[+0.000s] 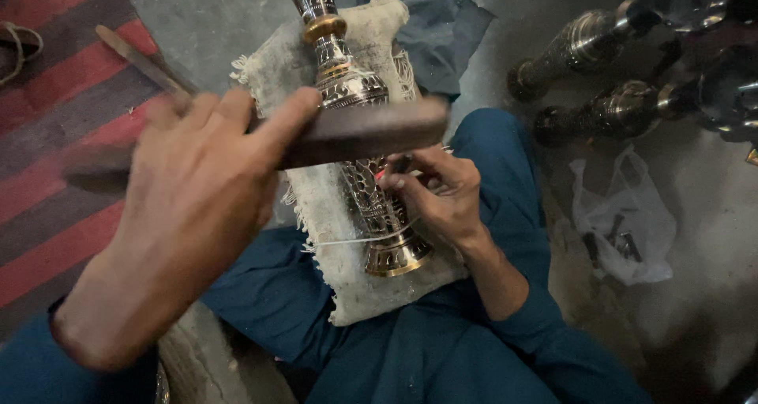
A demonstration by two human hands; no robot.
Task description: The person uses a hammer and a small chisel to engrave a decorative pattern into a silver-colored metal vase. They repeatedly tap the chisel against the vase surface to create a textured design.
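Note:
An engraved brass and silver vase (347, 84) lies on a frayed white cloth pad (332, 206) across my lap, its flared base (395, 254) toward me. My left hand (189, 206) is raised and blurred, gripping a dark wooden mallet (371, 131) that crosses above the vase's body. My right hand (442, 195) rests against the vase's lower part and pinches a small chisel (395, 167) with its tip on the engraved surface. The mallet hides part of the vase's middle.
Two more ornate metal vases (576, 48) (624, 112) lie on the concrete floor at the upper right. A white plastic bag (632, 222) holding small tools sits to the right. A red striped rug (55, 112) with a long stick (138, 60) lies left. A dark cloth (442, 25) is behind the pad.

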